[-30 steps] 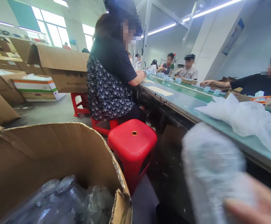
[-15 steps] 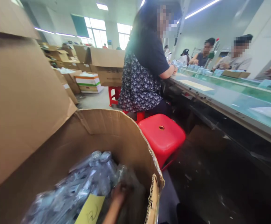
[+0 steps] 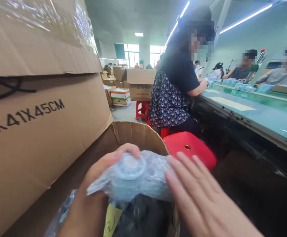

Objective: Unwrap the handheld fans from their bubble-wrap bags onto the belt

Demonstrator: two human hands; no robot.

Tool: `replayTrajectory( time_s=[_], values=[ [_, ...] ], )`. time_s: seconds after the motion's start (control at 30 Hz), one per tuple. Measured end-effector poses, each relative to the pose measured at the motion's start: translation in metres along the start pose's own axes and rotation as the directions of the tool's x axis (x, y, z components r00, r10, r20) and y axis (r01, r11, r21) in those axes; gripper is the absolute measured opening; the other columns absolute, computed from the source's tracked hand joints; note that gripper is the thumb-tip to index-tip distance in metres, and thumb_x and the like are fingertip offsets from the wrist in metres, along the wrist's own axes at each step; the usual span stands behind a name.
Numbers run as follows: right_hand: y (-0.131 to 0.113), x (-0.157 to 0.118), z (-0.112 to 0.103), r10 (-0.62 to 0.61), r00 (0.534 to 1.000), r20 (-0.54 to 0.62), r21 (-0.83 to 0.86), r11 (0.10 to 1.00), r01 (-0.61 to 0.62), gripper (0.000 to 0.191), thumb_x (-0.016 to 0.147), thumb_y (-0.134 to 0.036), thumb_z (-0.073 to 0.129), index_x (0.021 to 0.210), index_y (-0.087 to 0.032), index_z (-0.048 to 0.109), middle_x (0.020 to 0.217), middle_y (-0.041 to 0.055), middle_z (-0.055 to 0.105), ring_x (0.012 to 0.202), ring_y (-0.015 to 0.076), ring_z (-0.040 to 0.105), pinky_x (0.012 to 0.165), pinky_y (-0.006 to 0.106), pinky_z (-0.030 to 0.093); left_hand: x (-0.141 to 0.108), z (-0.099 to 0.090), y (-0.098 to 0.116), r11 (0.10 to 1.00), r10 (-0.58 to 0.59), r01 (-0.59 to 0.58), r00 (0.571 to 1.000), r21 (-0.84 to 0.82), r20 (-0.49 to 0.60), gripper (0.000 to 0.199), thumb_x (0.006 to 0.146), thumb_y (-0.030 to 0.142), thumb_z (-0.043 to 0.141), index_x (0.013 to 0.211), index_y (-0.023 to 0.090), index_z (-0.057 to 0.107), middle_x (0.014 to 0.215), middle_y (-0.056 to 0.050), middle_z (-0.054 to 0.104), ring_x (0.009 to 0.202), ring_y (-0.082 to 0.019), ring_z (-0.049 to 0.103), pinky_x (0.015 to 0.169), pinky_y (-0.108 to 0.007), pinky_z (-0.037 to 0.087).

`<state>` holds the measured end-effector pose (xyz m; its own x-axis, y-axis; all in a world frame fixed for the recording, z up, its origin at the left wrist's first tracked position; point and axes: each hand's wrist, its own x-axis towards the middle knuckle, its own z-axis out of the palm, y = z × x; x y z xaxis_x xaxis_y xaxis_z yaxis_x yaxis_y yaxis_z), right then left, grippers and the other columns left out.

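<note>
While the left hand (image 3: 95, 179) grips the wrapped package (image 3: 153, 176) by one end, the right hand (image 3: 199, 196), fingers straight and unclenched, lies against the other.

Windows (image 3: 132, 54): bright with daylight, down the far end
Strip lights (image 3: 246, 18): long, white, slanting away overhead
Ceiling panel (image 3: 139, 34): square-edged, lit
Wall (image 3: 237, 42): pale grey-green, off to my right
Floor (image 3: 125, 113): grey
Bench (image 3: 276, 113): long, green-topped
Nearest stool (image 3: 189, 144): red plastic, hole in the seat

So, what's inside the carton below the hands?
Clear plastic at left, a yellow slip and something dark, unclear. The left hand and wrapped bundle hide part of the interior.
</note>
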<state>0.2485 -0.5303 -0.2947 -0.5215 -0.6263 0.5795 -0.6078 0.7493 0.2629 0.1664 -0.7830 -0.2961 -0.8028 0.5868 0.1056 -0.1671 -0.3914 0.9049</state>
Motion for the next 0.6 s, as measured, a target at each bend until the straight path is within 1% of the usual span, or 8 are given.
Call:
replayTrajectory(
  time_s=[0.07, 0.13, 0.2, 0.27, 0.4, 0.47, 0.57, 0.6],
  values=[
    [0.000, 0.016, 0.004, 0.072, 0.994, 0.077, 0.198, 0.976, -0.086, 0.063, 0.083, -0.030, 0.063, 0.140, -0.007, 0.046, 0.128, 0.0225, 0.063, 0.106, 0.0366, 0.065, 0.086, 0.047, 0.057, 0.012, 0.012, -0.008, 0.996, -0.073, 0.076, 0.993, -0.035, 0.089, 0.035, 0.080, 0.048, 0.064, 0.097, 0.019, 0.065, 0.089, -0.008, 0.067, 0.077, -0.021, 0.064, 0.068, -0.030, 0.051],
    [0.003, 0.022, 0.001, 0.222, 0.937, 0.268, 0.430, 0.843, -0.323, 0.073, 0.078, -0.035, 0.070, 0.142, -0.009, 0.046, 0.121, 0.0214, 0.067, 0.097, 0.0347, 0.068, 0.081, 0.042, 0.059, 0.020, 0.016, -0.015, 0.995, -0.090, 0.097, 0.980, -0.032, 0.179, 0.031, 0.079, 0.043, 0.065, 0.099, 0.019, 0.067, 0.094, -0.008, 0.067, 0.081, -0.022, 0.063, 0.071, -0.030, 0.051],
    [0.009, 0.021, -0.006, 0.286, 0.810, 0.512, 0.583, 0.576, -0.572, 0.072, 0.073, -0.040, 0.076, 0.138, -0.020, 0.052, 0.114, 0.0127, 0.071, 0.092, 0.0297, 0.069, 0.078, 0.034, 0.058, 0.025, 0.016, -0.019, 0.996, -0.083, 0.084, 0.962, 0.005, 0.259, 0.029, 0.074, 0.038, 0.068, 0.095, 0.019, 0.070, 0.097, -0.008, 0.065, 0.083, -0.022, 0.062, 0.072, -0.031, 0.050],
    [0.016, 0.015, -0.014, 0.201, 0.684, 0.702, 0.627, 0.282, -0.726, 0.056, 0.072, -0.043, 0.078, 0.124, -0.026, 0.063, 0.103, 0.0036, 0.071, 0.085, 0.0219, 0.067, 0.071, 0.025, 0.055, 0.032, 0.013, -0.020, 0.996, -0.086, 0.071, 0.936, 0.056, 0.342, 0.030, 0.066, 0.035, 0.071, 0.090, 0.017, 0.074, 0.096, -0.008, 0.063, 0.079, -0.021, 0.061, 0.070, -0.030, 0.049],
    [0.020, 0.004, -0.018, 0.080, 0.506, 0.859, 0.512, -0.085, -0.855, 0.041, 0.080, -0.049, 0.069, 0.113, -0.024, 0.066, 0.095, 0.0004, 0.065, 0.082, 0.0170, 0.061, 0.066, 0.021, 0.050, 0.048, 0.017, -0.022, 0.993, -0.115, 0.111, 0.905, 0.033, 0.409, 0.036, 0.062, 0.035, 0.072, 0.091, 0.015, 0.077, 0.095, -0.009, 0.065, 0.077, -0.023, 0.062, 0.070, -0.032, 0.049],
    [0.017, 0.001, -0.015, 0.076, 0.479, 0.875, 0.484, -0.195, -0.853, 0.045, 0.082, -0.050, 0.067, 0.120, -0.027, 0.063, 0.097, 0.0014, 0.066, 0.087, 0.0195, 0.061, 0.071, 0.025, 0.052, 0.053, 0.023, -0.026, 0.991, -0.109, 0.129, 0.910, -0.025, 0.401, 0.036, 0.062, 0.034, 0.073, 0.091, 0.014, 0.077, 0.095, -0.010, 0.067, 0.076, -0.022, 0.063, 0.068, -0.032, 0.050],
    [0.010, -0.005, -0.011, 0.110, 0.506, 0.856, 0.513, -0.314, -0.799, 0.054, 0.079, -0.049, 0.071, 0.128, -0.031, 0.059, 0.103, 0.0025, 0.069, 0.092, 0.0235, 0.064, 0.081, 0.033, 0.054, 0.061, 0.025, -0.036, 0.988, -0.111, 0.140, 0.936, -0.066, 0.335, 0.037, 0.062, 0.033, 0.074, 0.090, 0.009, 0.075, 0.090, -0.011, 0.069, 0.073, -0.020, 0.064, 0.067, -0.030, 0.051],
    [0.008, -0.009, -0.011, 0.143, 0.489, 0.860, 0.506, -0.365, -0.782, 0.056, 0.078, -0.050, 0.071, 0.129, -0.032, 0.059, 0.104, 0.0031, 0.070, 0.092, 0.0249, 0.065, 0.083, 0.035, 0.054, 0.064, 0.020, -0.040, 0.988, -0.110, 0.137, 0.951, -0.075, 0.288, 0.039, 0.064, 0.036, 0.074, 0.091, 0.008, 0.074, 0.089, -0.012, 0.070, 0.074, -0.021, 0.064, 0.067, -0.030, 0.052]
  ],
)
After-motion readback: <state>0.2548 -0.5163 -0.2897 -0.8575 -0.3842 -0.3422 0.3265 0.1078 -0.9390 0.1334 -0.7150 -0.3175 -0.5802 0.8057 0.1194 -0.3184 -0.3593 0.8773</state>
